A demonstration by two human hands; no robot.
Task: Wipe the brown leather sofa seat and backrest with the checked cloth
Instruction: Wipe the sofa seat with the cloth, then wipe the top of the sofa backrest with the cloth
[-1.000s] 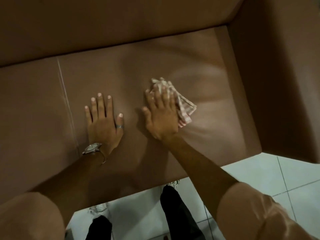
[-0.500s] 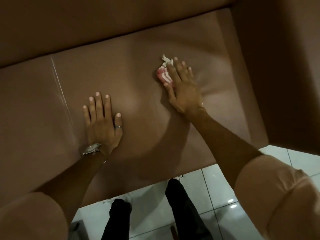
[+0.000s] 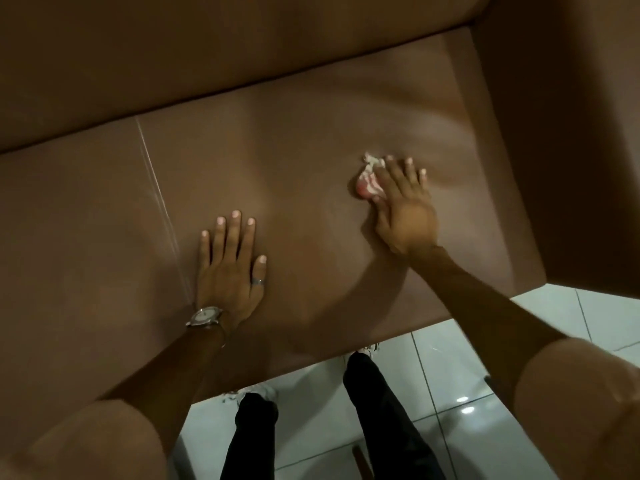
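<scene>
Sofa seat (image 3: pixel 311 161) fills my view, backrest (image 3: pixel 173 46) cut off above, armrest (image 3: pixel 571 133) close on the right. My left hand (image 3: pixel 230 271) lies flat, fingers spread. My right hand (image 3: pixel 403 206) presses the checked cloth (image 3: pixel 369 180), mostly hidden, bunched beneath my fingers.

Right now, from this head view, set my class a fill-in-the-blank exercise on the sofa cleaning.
1. The right hand presses the checked cloth onto the sofa ____.
2. The left hand lies ____ on the leather.
3. A ____ sits on the left wrist.
Missing: seat; flat; watch
</scene>
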